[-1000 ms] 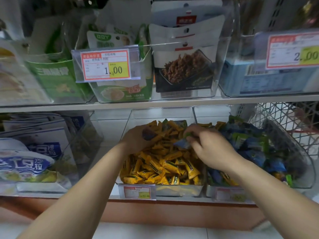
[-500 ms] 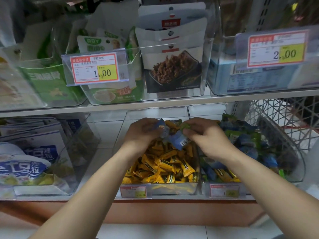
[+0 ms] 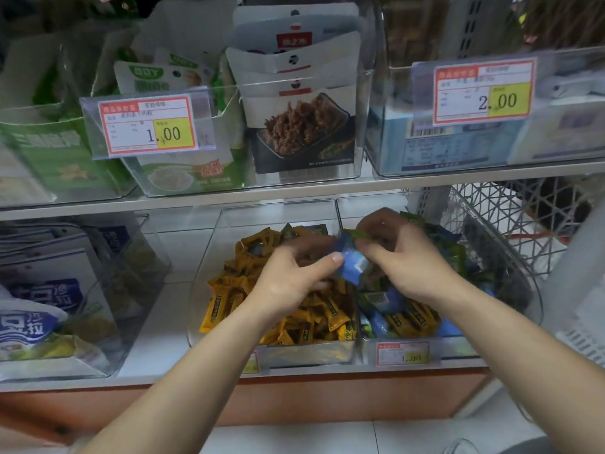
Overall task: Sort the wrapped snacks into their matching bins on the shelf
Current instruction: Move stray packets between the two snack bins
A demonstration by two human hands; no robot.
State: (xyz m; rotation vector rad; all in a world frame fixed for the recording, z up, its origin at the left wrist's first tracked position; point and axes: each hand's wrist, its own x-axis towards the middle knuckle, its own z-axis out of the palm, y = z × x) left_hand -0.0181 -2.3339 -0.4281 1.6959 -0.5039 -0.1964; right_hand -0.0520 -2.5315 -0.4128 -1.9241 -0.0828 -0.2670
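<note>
Finding 1, fingers. The left thumb (image 3: 335, 258) is pressed against one end of a blue wrapped snack (image 3: 353, 269), with the fingers closed narrowly behind it in a pinch. The right fingers (image 3: 376, 253) are curled tight, and a green wrapped snack (image 3: 355, 234) projects from between them. Motion blur is heavy at this spot, so it cannot be settled whether the right fingers also touch the blue packet or only lie just beside it.

Finding 2, hands. The left hand (image 3: 291, 283) and right hand (image 3: 415, 263) meet above the wall dividing two clear bins. Both packets are held in the air, clear of the contents below.

Finding 3, bins. The centre bin (image 3: 204, 290) stands at the front edge of the lower shelf (image 3: 163, 322) and holds yellow snacks (image 3: 329, 309) almost throughout. The right bin (image 3: 533, 299) touches it and holds blue and green packets, with several stray yellow packets (image 3: 412, 317) near its front wall.

Assessment. The step in hand appears to be the removal of misplaced blue and green packets from the centre bin. The next move calls for carrying both packets rightward over the dividing wall and releasing them into the right bin. The stray yellow packets would then need lifting out and returning to the centre bin.
</note>
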